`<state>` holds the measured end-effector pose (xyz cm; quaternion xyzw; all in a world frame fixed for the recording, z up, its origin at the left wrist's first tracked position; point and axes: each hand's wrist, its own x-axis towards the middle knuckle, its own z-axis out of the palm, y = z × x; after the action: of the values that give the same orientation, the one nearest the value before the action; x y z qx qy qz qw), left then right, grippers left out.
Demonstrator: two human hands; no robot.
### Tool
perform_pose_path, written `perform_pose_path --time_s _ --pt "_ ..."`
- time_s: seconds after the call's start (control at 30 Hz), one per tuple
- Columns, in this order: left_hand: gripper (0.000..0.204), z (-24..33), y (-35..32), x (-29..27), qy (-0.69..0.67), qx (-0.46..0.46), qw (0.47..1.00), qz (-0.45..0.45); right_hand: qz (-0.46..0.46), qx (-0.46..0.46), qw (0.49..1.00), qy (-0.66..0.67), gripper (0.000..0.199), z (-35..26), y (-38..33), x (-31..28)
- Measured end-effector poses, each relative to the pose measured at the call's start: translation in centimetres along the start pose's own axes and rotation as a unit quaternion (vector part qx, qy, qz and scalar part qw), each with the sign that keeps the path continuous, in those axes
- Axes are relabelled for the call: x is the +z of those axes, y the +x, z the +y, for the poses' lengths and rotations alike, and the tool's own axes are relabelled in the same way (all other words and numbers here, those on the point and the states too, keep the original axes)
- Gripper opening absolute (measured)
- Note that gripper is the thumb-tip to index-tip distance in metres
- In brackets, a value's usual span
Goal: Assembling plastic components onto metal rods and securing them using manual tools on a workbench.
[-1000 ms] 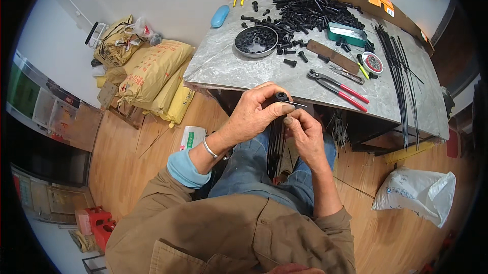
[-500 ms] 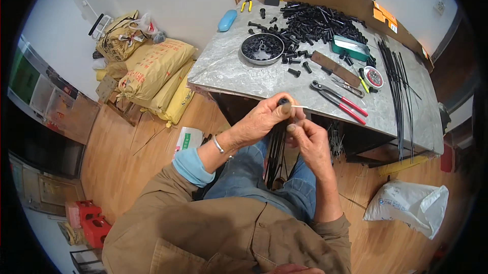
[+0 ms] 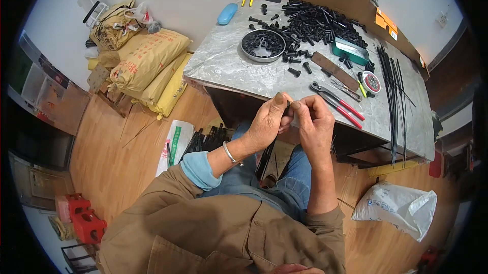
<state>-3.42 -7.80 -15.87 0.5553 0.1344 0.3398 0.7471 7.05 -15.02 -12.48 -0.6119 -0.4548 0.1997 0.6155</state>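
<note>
Two hands meet just below the table edge, near the middle of the view. The left hand (image 3: 265, 124) and the right hand (image 3: 312, 121) are both closed, pinching between thumbs and forefingers a small black tube piece (image 3: 287, 107), of which only a sliver shows. Whether a rod passes through it cannot be told. Judging from this, the step in hand looks like fitting or pressing the small part together over the lap; the next move probably calls for a firm, straight push with the fingertips kept aligned, so the piece does not slip.

At seven o'clock from the hands, a bundle of black rods (image 3: 207, 139) lies on the wooden floor beside a white bag (image 3: 173, 144).

At one o'clock, on the grey table (image 3: 223, 65), rest red-handled pliers (image 3: 339, 103). Further out at twelve o'clock sits a round metal bowl (image 3: 263, 45) holding black pieces, with a large heap of black tube pieces (image 3: 317, 22) beyond it at one o'clock. Long black cable ties (image 3: 392, 83) stretch along the table at two o'clock. Yellow sacks (image 3: 145, 60) are stacked at ten o'clock.
</note>
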Motion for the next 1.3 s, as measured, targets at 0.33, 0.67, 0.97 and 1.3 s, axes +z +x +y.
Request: perform_pose_path --time_s 0.33,0.67,0.97,1.3 --pt "0.054 -0.6 0.2 -0.3 0.033 0.015 0.999 0.016 0.031 -0.026 0.998 -0.049 0.019 1.5 0.2 -0.6" --pt "0.054 -0.9 -0.1 -0.7 0.032 -0.009 0.999 0.020 -0.104 0.157 0.977 0.102 0.021 6.1 1.9 -2.4" --pt "0.054 -0.4 1.2 -1.8 0.000 -0.015 0.999 0.048 -0.014 -0.142 0.836 -0.530 0.020 9.4 5.4 -10.3" --pt "0.063 -1.0 1.5 -1.7 0.055 -0.005 0.998 0.038 0.042 -0.154 0.919 -0.360 0.015 8.9 4.4 -10.2"
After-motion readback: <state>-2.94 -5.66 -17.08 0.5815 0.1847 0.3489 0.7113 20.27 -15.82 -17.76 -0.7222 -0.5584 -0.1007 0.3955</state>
